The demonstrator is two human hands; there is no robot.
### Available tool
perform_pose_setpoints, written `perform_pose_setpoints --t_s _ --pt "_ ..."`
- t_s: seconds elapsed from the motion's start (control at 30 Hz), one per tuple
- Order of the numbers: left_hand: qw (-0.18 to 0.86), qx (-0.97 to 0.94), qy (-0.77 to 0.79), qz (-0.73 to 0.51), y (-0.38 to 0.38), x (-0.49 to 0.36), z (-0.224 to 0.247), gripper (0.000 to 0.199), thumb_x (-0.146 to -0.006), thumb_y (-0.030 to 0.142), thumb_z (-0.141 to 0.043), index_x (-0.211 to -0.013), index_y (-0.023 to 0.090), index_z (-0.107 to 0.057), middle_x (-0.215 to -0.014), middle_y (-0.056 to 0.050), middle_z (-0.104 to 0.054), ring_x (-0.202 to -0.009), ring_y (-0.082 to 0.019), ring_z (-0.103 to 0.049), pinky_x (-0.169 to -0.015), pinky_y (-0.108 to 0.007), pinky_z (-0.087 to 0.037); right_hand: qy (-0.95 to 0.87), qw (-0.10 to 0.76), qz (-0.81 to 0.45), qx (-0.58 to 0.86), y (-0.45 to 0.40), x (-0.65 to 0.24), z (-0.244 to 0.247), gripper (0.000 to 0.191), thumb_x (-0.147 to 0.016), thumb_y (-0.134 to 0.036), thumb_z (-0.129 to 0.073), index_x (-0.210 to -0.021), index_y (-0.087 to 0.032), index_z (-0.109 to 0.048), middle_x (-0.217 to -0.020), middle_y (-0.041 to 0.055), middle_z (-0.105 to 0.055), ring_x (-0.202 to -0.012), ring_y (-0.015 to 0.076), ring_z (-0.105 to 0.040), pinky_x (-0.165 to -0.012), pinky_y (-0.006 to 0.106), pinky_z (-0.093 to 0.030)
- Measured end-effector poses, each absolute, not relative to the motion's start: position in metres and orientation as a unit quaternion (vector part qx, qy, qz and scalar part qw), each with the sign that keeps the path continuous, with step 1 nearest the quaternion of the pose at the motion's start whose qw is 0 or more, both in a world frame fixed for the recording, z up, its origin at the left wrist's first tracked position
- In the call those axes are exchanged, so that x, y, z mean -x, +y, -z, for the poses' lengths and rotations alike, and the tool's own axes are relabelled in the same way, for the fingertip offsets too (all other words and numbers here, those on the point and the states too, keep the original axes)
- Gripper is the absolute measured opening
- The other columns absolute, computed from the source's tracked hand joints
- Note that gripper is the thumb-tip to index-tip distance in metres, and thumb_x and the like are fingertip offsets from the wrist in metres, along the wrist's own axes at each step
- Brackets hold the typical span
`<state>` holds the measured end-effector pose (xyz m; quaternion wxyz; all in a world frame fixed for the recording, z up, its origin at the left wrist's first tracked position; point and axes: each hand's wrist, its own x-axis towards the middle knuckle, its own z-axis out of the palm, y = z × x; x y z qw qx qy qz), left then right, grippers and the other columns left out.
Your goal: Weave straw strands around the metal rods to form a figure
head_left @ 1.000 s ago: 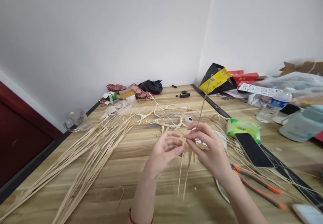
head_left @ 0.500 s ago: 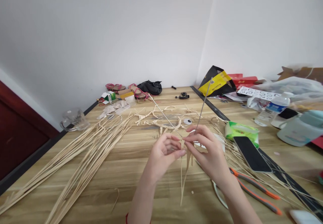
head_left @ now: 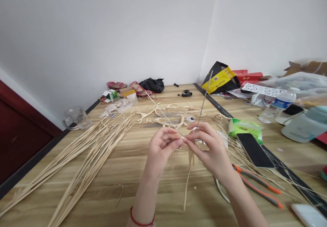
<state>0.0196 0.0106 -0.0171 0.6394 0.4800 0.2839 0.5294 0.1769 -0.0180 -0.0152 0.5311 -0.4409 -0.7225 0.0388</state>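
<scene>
My left hand (head_left: 158, 150) pinches a pale fibre strip (head_left: 187, 184) between thumb and fingertips, right where the right fingertips meet it. My right hand (head_left: 213, 150) is closed around the base of a thin metal rod (head_left: 205, 99) that stands up and leans slightly right. A second metal rod (head_left: 163, 114) slants up to the left from between the fingertips. Strip ends dangle beneath the right fingers. How the strip and rods join is hidden by the fingers. Behind the hands lie several strip-wrapped pieces (head_left: 182, 121) and a googly eye (head_left: 190, 119).
Long bundles of strips (head_left: 94, 152) spread over the left of the table. At right lie orange-handled pliers (head_left: 260, 179), a phone (head_left: 255, 150), a green tissue pack (head_left: 245, 130) and a water bottle (head_left: 278, 106). A glass mug (head_left: 76, 118) stands at the left edge.
My left thumb and fingers have closed in on the strip near the right fingertips. One strand that hung below the left hand no longer hangs there. The left rod tip has shifted left.
</scene>
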Motion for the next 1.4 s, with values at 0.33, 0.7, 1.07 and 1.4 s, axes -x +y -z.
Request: perform_pose_setpoints --t_s 0.33,0.7,1.07,1.4 --pt "0.650 -0.480 0.264 -0.527 0.0111 -0.0167 0.0175 0.025 -0.073 0.019 -0.077 -0.091 0.017 -0.060 -0.080 -0.001 -0.070 -0.077 -0.012 -0.068 -0.070 -0.020 -0.053 -0.730 0.506 -0.062 0.455 -0.0183 -0.1767 0.0132 0.012 -0.082 -0.015 -0.067 -0.092 -0.022 -0.065 -0.114 0.0085 -0.056 -0.081 0.0162 -0.065 -0.079 0.036 -0.056" --pt "0.651 -0.486 0.249 -0.527 0.0112 -0.0166 0.0187 0.028 -0.074 0.019 -0.076 -0.096 0.017 -0.060 -0.090 -0.004 -0.071 -0.083 -0.012 -0.065 -0.069 -0.020 -0.053 -0.684 0.537 -0.213 0.445 -0.0189 -0.1783 0.0154 0.017 -0.084 -0.016 -0.063 -0.099 -0.025 -0.066 -0.117 0.0068 -0.051 -0.103 0.0174 -0.058 -0.072 0.025 -0.056" --pt "0.661 -0.476 0.269 -0.514 0.0073 -0.0155 0.0134 0.028 -0.073 0.021 -0.077 -0.096 0.018 -0.062 -0.094 -0.005 -0.073 -0.075 -0.011 -0.065 -0.067 -0.020 -0.053 -0.654 0.567 -0.263 0.426 -0.0194 -0.1754 0.0165 0.020 -0.085 -0.015 -0.063 -0.101 -0.028 -0.066 -0.100 0.0028 -0.051 -0.084 0.0134 -0.055 -0.070 0.026 -0.050" --pt "0.627 -0.519 0.266 -0.517 0.0103 -0.0096 0.0131 0.030 -0.078 0.021 -0.072 -0.107 0.018 -0.064 -0.105 -0.009 -0.073 -0.077 -0.012 -0.066 -0.072 -0.025 -0.056 -0.638 0.570 -0.289 0.430 -0.0187 -0.1723 0.0187 0.021 -0.084 -0.020 -0.065 -0.104 -0.028 -0.064 -0.108 0.0036 -0.051 -0.080 0.0120 -0.056 -0.067 0.026 -0.052"
